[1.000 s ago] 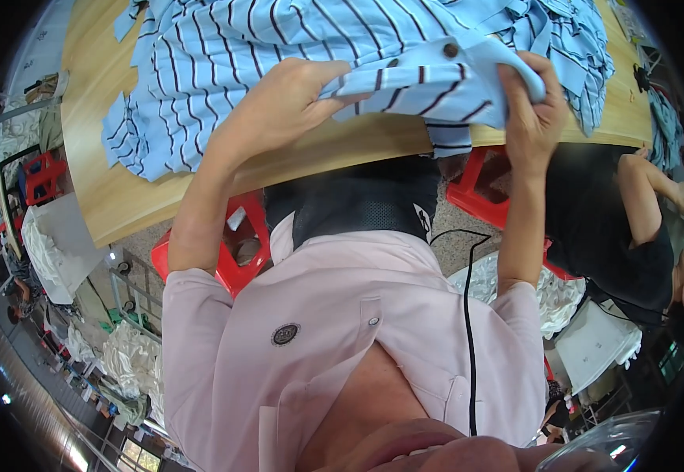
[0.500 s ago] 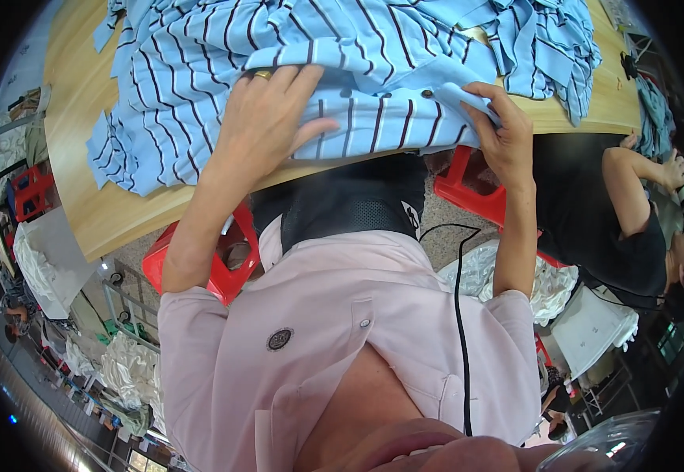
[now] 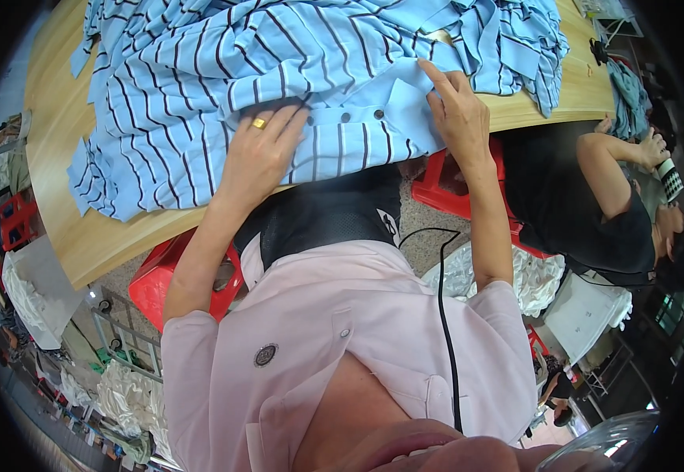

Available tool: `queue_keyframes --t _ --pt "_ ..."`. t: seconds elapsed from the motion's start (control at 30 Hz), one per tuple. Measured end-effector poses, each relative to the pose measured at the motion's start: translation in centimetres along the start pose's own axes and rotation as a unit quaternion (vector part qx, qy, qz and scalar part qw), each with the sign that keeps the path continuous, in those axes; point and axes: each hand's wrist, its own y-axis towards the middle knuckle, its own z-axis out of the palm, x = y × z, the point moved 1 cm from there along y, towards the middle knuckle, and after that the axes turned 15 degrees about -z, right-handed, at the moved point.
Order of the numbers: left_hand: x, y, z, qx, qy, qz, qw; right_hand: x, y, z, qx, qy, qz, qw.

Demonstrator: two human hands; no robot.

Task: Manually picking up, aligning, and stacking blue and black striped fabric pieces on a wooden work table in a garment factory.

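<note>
- The wooden bench (image 3: 47,177) shows bare wood at its left end, leaving some room there, and a narrower strip at its right.
- Striped blue cloth (image 3: 184,149) heaps across the bench's middle, right up to the near edge.
- Red stools (image 3: 157,279) stand below the bench's near edge, left and right.
- The left hand (image 3: 259,153), over the bench's near edge, bends its fingers at a fold; I can't tell whether it pinches any.
- The right hand (image 3: 462,114), farther right along the bench, stretches its forefinger, thumb apart, gripping nothing I can see; half a second ago it pinched cloth.
- Dark buttons (image 3: 346,117), near the bench's front, now show more plainly.
</note>
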Motion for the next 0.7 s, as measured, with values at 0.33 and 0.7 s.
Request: queue_keyframes --t 0.33,0.7 --pt "0.9 0.0 -0.1 0.01 -0.172 0.06 0.983 -8.1 0.8 -0.4 -0.229 0.329 0.276 0.874" --pt "2.9 -0.4 -0.9 -0.111 -0.208 -0.223 0.946 2.0 2.4 0.4 -0.173 0.109 -0.041 0.978"
